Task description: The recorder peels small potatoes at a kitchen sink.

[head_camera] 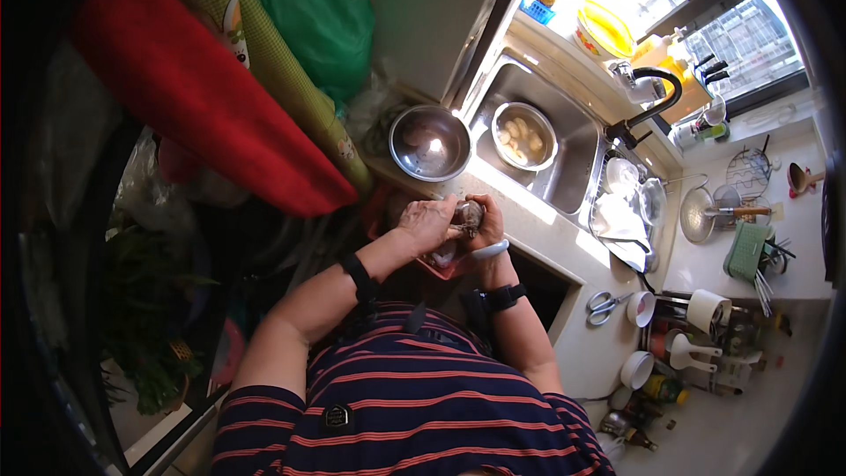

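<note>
Both my hands meet over a red plastic container (pixel 444 270) at the counter's front edge. My right hand (pixel 488 218) is closed around a brownish, rough-skinned roundish item (pixel 470 217), perhaps a root vegetable. My left hand (pixel 429 219) touches the same item from the other side, fingers bent against it; whether it holds a small tool is hidden. Just beyond my hands stands a shiny steel bowl (pixel 429 143). In the sink, another steel bowl (pixel 524 137) holds several pale peeled pieces in water.
A steel sink (pixel 575 178) with a black faucet (pixel 651 109) lies beyond the counter. To the right are a dish rack (pixel 621 211), scissors (pixel 600 309) and small white bowls (pixel 637 370). Red cloth (pixel 218 106) and a green plastic bag (pixel 324 26) hang at the left.
</note>
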A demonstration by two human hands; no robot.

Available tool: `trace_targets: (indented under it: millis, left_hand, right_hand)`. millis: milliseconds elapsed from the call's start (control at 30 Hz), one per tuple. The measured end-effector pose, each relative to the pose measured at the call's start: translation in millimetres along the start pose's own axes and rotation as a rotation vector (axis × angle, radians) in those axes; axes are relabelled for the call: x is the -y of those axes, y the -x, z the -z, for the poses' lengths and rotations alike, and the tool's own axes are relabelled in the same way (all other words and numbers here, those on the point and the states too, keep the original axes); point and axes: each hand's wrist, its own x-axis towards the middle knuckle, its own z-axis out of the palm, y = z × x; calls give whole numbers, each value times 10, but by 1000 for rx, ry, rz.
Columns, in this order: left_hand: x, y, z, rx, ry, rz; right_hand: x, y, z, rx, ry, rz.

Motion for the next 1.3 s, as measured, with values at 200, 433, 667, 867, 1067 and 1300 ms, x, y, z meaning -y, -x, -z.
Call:
trace_targets:
  millis: [200, 433, 667, 867, 1067, 1300]
  left_hand:
    - [-190, 73, -208, -3, -119, -41]
    - [-60, 131, -195, -44, -123, -121]
    - [-143, 47, -209, -73, -183, -98]
    - [-148, 98, -250, 4, -195, -177]
    - [-95, -44, -255, -142, -210, -172]
    - [-98, 151, -246, -52, -215, -152]
  right_hand:
    - [77, -162, 98, -239, 80, -177]
    - [3, -34, -23, -136, 108, -116]
    - [91, 53, -167, -282, 235, -122]
    - [92, -83, 270, -229, 209, 2]
    - [66, -322, 465, -281, 366, 157]
    - [13, -110, 146, -250, 223, -15]
